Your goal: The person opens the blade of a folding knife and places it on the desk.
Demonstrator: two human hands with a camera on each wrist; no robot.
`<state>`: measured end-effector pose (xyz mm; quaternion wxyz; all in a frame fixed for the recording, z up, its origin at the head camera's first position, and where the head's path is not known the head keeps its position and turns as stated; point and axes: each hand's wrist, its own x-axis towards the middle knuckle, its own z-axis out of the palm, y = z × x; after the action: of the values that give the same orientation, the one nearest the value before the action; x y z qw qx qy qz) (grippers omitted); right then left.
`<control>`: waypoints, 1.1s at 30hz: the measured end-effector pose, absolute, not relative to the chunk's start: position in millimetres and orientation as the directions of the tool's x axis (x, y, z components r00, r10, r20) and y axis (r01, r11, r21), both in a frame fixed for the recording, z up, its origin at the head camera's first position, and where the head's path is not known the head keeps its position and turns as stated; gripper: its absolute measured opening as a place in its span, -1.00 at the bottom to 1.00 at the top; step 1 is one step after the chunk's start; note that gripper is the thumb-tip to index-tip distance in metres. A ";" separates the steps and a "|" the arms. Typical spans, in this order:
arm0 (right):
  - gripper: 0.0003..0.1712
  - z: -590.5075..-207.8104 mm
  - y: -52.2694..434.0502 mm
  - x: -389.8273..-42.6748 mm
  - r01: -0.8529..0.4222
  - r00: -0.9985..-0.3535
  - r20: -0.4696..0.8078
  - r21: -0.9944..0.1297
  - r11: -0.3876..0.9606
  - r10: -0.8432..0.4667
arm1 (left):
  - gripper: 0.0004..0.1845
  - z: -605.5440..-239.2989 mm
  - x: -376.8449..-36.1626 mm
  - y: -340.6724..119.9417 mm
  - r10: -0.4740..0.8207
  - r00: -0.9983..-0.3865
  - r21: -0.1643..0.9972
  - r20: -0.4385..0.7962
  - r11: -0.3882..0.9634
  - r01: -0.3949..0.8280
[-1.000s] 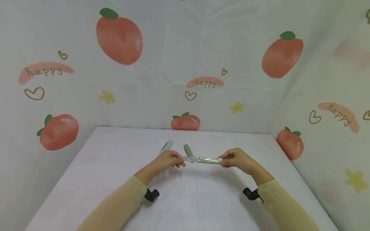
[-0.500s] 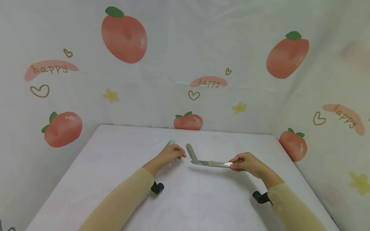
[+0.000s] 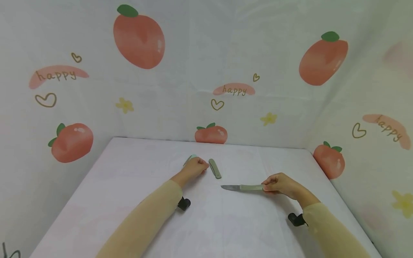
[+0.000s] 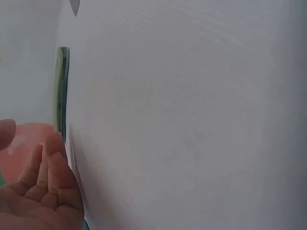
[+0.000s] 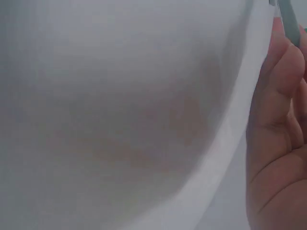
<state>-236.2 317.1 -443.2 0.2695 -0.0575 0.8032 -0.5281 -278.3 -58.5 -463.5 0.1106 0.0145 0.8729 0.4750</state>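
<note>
**Setting the opened knife down while the other hand goes to the pale piece**

Covering most of the scene is a white table (image 3: pixel 129 200) set in a booth of fruit-printed cloth (image 3: pixel 193 53). Two sleeved arms reach across it from the near edge.

Right hand (image 3: pixel 279 184): its grip is closed on the handle end of a knife (image 3: pixel 242 187), fingers curled around it. The knife lies level and low over the table, right of centre, blade tip pointing left. Whether it rests on the surface or hangs just above it cannot be told.

Left hand (image 3: pixel 193 167): fingers loosely curled at the far middle of the table, over or against a pale green piece (image 3: pixel 189 158) that shows beyond the knuckles. Whether the grip has closed on that piece cannot be told; the left wrist view shows relaxed fingers (image 4: pixel 45 167) beside a thin green edge (image 4: pixel 61 88).

A grey-green sheath (image 3: pixel 214 168) lies flat just right of the left hand, touching neither hand.

Judgement: the step in hand is parting the tools, with the knife held apart from the sheath. The next move calls for a steady, low hold on the handle, blade kept away from the left hand.
</note>
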 end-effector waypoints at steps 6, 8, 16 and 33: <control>-0.76 -446.8 319.9 -239.8 0.185 -0.857 -0.413 -0.805 0.564 -0.308 | -0.66 -462.8 -285.3 -48.3 0.088 -0.979 0.796 -0.186 0.597 -0.097; -0.77 -446.7 319.1 -240.8 0.180 -0.854 -0.428 -0.777 0.603 -0.295 | -0.64 -462.8 -287.5 -43.6 0.068 -0.979 0.783 -0.190 0.612 -0.109; -0.80 -442.6 313.0 -245.0 0.216 -0.838 -0.482 -0.724 0.655 -0.256 | -0.48 -458.3 -288.1 -28.0 0.047 -0.984 0.729 -0.171 0.678 -0.094; -0.83 -419.3 304.1 -241.2 0.146 -0.877 -0.433 -0.654 0.742 -0.209 | -0.48 -452.8 -286.3 -9.3 0.012 -0.982 0.615 -0.187 0.782 -0.108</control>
<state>-241.2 304.1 -419.3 0.2476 -0.0177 0.8999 -0.3586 -286.3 -9.3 -452.8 0.0908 -0.0254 0.9394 0.3296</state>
